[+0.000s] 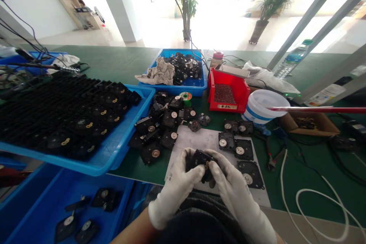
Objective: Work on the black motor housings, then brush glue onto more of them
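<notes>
Both my hands wear white gloves and meet over the near edge of a pale board [188,137]. Between them is a small black mechanism [201,157], gripped from both sides. My left hand [183,173] has its fingers curled round its left side, thumb on the front. My right hand [227,177] wraps the other side, its thumb and fingertip pressed near a small brass-coloured part [207,164]. The gloves hide much of the mechanism. Several similar black units with silver discs [239,150] lie on the board's right side. More black units [156,153] are heaped left of the board.
A blue tray [122,145] packed with black units fills the left. Behind stand another blue tray [204,84] of parts, a solder spool [185,97], a red bin [243,99] and a white bucket [265,101]. Cutters [271,160] and a white cable [283,171] lie at right.
</notes>
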### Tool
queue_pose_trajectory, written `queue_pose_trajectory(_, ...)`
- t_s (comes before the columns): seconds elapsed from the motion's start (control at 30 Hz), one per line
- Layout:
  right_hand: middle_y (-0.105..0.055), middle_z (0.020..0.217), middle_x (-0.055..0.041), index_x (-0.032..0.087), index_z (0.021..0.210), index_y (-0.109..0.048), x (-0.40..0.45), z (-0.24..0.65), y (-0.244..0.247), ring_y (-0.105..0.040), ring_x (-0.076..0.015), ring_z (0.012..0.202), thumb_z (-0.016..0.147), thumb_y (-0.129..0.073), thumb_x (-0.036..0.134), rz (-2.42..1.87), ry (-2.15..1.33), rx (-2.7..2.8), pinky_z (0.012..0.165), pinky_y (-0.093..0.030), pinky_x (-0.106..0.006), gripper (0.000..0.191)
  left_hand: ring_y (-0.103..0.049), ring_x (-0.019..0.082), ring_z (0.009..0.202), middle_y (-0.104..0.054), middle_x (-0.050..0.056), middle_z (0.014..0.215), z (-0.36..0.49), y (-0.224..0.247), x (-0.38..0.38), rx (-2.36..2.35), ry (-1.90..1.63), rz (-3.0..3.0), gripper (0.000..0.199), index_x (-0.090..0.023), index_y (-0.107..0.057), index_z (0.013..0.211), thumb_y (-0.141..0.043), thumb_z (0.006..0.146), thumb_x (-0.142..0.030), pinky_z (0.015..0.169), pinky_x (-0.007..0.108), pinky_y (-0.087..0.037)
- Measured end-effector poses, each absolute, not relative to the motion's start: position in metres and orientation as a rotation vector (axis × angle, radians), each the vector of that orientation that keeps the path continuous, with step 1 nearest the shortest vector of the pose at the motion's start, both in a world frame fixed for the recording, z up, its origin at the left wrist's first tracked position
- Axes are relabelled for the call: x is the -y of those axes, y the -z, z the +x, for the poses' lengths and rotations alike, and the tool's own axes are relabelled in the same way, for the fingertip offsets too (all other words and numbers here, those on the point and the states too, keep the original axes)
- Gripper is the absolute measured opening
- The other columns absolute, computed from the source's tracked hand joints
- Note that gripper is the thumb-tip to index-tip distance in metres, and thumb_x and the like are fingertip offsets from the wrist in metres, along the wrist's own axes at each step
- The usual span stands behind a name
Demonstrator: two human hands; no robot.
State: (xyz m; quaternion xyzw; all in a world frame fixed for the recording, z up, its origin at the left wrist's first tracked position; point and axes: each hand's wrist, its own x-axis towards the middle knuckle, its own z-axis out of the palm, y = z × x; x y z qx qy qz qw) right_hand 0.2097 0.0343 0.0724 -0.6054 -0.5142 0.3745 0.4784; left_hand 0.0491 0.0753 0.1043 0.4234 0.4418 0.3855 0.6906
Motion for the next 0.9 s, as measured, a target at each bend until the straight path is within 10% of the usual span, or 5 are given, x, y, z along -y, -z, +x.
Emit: queue_pose_trajectory(0.9, -0.078, 0.123, -0.0103, 0.023, 0.126, -0.071, -0.038, 0.208, -0.08, -0.075, -0.0274, 0.113, 0.101, -0.058, 0.047, -1.427, -1.046, 1.157, 0.094, -0.066, -0.038, 0.038, -0.063, 0.02, 0.086, -0.07, 0.005, 0.101, 0.046, -0.102, -0.074, -0.999, -0.841, 0.968, 0.034, -0.019, -0.07, 0.114, -0.076, 0.084, -0.033, 0.069, 0.027, -0.051)
